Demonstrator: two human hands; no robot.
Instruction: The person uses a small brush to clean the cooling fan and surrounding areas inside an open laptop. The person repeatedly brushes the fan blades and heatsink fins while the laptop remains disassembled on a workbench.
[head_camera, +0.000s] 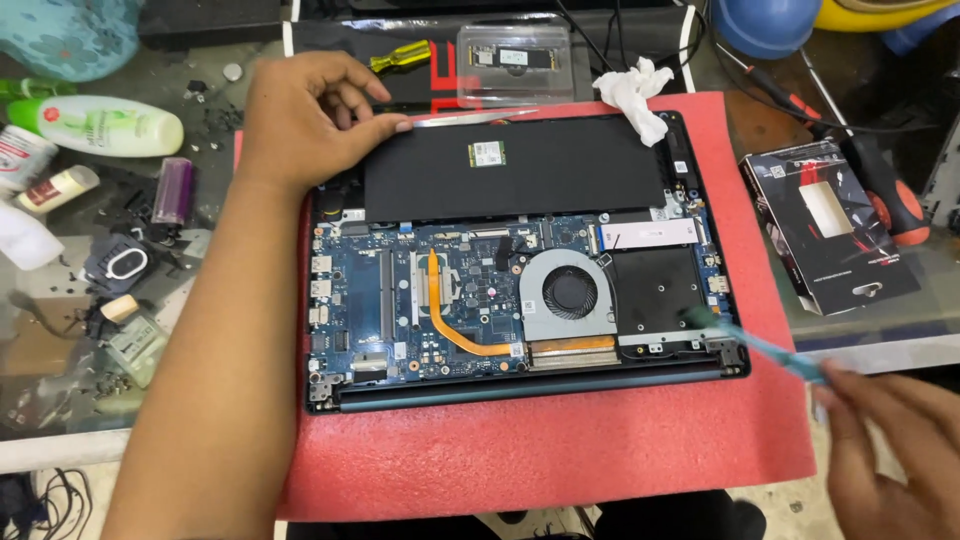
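Laptop (520, 270) lies open-backed on a red mat (560, 450) in the middle of the table, with its cover off so its insides show. A big black battery (515, 168) fills the top part. Below it sits a blue board (440, 290) with a round fan (568, 294) and an orange pipe (450, 325).

The left hand (310, 115) rests on the top left corner of the laptop. Its fingers are loosely curled, and the thumb lies flat along the top edge of the battery. It grips nothing.

The right hand (890, 455) is at the bottom right, off the mat. It is blurry. Its fingers pinch the end of a thin blue brush (760, 345). The tip of the brush touches the laptop near its right hinge.

A white tissue (635, 95) lies on the top right corner of the laptop. A clear case (512, 62) with a small chip card in it sits just behind the laptop, next to a yellow screwdriver (400, 55). A black box (830, 225) lies to the right of the mat. A green and white bottle (100, 125) lies far to the left.
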